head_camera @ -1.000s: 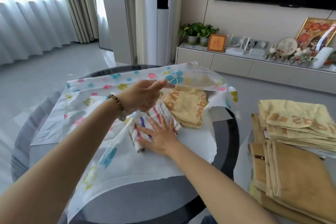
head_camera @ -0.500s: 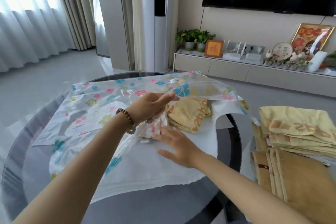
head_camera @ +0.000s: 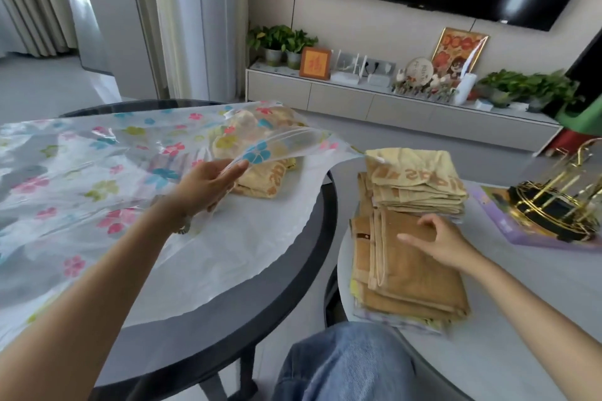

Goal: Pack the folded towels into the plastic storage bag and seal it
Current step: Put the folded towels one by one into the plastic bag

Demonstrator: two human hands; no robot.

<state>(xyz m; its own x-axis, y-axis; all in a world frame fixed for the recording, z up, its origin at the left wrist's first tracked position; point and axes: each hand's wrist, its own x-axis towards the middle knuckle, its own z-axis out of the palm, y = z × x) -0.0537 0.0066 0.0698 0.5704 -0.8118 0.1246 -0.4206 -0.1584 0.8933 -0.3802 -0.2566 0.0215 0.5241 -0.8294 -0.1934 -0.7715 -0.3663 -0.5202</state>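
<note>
A clear plastic storage bag point(head_camera: 81, 166) printed with coloured flowers lies across the dark round table point(head_camera: 254, 312). My left hand point(head_camera: 208, 182) pinches the bag's upper flap and holds its mouth lifted. Inside the mouth lies a folded yellow towel point(head_camera: 267, 179) with orange lettering; a striped towel shows faintly through the plastic beside it. On the grey table to the right sit a stack of folded brown towels point(head_camera: 410, 270) and a pale yellow stack point(head_camera: 413, 182) behind it. My right hand point(head_camera: 446, 241) hovers over the brown stack, fingers spread, holding nothing.
A gold and black wire rack point(head_camera: 560, 202) stands on a purple box point(head_camera: 508, 221) at the right. A narrow gap separates the two tables. My knee in blue jeans point(head_camera: 345, 365) is below. A low TV cabinet point(head_camera: 391, 104) with plants and frames lines the far wall.
My right hand left the striped towel inside the bag and moved right, over the brown towel stack. The view swung right with it. My left hand kept hold of the bag's flap.
</note>
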